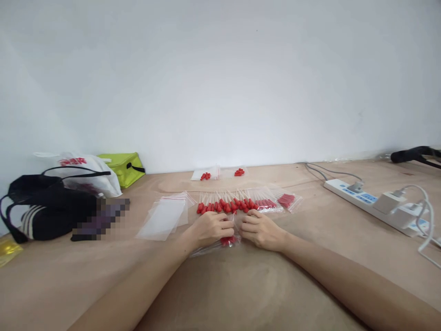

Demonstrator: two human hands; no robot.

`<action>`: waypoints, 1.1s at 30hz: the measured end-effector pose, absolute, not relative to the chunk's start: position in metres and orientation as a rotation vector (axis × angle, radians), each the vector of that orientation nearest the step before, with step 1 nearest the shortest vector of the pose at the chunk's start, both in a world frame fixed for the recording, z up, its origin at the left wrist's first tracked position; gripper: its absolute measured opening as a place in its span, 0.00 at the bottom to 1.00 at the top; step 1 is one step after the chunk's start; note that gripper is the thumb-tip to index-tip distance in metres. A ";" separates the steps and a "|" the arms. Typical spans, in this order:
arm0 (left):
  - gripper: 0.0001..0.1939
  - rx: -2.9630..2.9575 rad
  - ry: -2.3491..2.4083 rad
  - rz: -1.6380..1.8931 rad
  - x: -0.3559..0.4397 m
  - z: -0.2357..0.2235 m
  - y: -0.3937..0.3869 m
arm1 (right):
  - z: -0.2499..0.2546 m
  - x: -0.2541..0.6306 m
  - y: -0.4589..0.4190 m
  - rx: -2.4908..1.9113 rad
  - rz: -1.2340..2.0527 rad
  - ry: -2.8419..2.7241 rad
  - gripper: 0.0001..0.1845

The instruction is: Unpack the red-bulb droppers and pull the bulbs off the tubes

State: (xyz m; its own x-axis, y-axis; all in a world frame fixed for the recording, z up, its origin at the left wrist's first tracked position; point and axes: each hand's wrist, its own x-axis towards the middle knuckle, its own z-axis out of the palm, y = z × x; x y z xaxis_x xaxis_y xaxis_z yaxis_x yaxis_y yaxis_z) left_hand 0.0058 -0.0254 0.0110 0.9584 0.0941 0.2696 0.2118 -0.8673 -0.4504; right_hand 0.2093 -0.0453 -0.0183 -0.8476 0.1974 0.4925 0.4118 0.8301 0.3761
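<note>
A small clear plastic bag (pixel 228 241) with red pieces inside is between my two hands, near the middle of the table. My left hand (pixel 212 228) is closed on its left side, with the fingers curled. On the right edge, the bent fingers of my right hand (pixel 261 231) are pressed together at the plastic; their tips are partly hidden. Just beyond the hands lies a row of pale sticks with red bulb-shaped ends (pixel 225 206). Flat, clear zip bags (pixel 165 216) overlap to the left of my left hand.
Filled bags with red contents (pixel 285 201) lie right of the row. Two small red piles (pixel 206 176) rest on bags near the wall. A white power strip (pixel 368 202) with plugs and cables is at right. A black bag (pixel 51 207) and a green box-shaped bag (pixel 120 168) stand left.
</note>
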 end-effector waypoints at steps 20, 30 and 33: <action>0.22 -3.191 -1.151 -0.154 -0.038 0.009 -0.075 | -0.017 0.205 -0.051 -1.082 0.280 -2.372 0.11; 0.21 -3.214 -1.137 -0.150 -0.039 0.009 -0.074 | -0.014 0.206 -0.050 -0.891 0.527 -2.429 0.16; 0.22 -3.215 -1.155 -0.111 -0.039 0.009 -0.074 | -0.013 0.205 -0.049 -0.853 0.563 -2.442 0.15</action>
State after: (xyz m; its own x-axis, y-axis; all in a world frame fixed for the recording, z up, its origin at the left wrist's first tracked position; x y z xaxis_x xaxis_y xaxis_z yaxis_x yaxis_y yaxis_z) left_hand -0.0392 -0.0739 0.0092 0.7739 0.6325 -0.0322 0.6148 -0.7380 0.2782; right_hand 0.2048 -0.0486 -0.0131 -0.6851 0.6598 0.3088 0.4579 0.7197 -0.5219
